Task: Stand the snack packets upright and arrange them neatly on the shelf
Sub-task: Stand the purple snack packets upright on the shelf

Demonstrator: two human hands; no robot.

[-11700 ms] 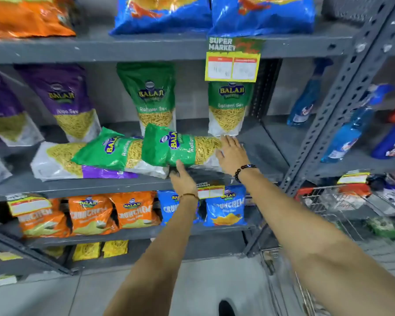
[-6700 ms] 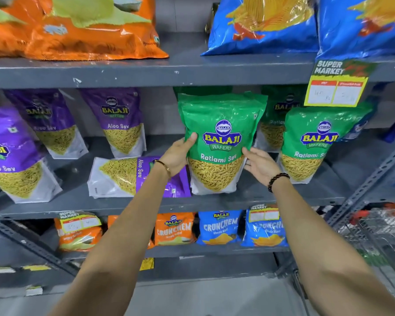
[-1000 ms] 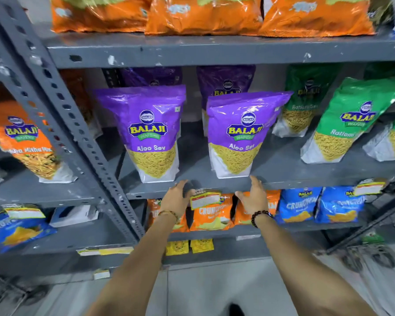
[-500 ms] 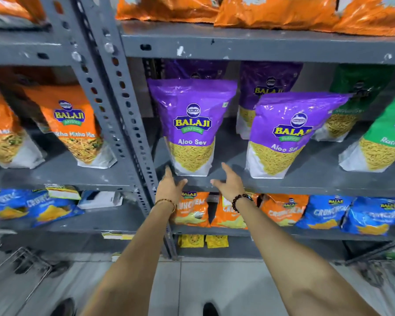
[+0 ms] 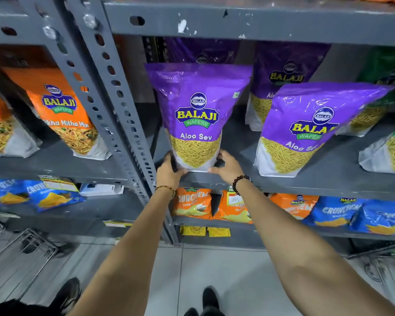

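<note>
Light is even and fairly bright, falling from above and in front. The glossy purple plastic snack pouch [image 5: 195, 115] carries soft white glare across its top. The back of the grey metal shelf [image 5: 328, 165] sits in deep shadow. Uprights bow with wide-angle distortion; the frame edges and orange pouches [image 5: 62, 110] are smeared and soft.

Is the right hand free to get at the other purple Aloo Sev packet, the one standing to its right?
Probably yes. The right hand sits at the base of the left Aloo Sev packet, and only bare shelf lies between it and the right Aloo Sev packet, which stands at the front edge.
</note>
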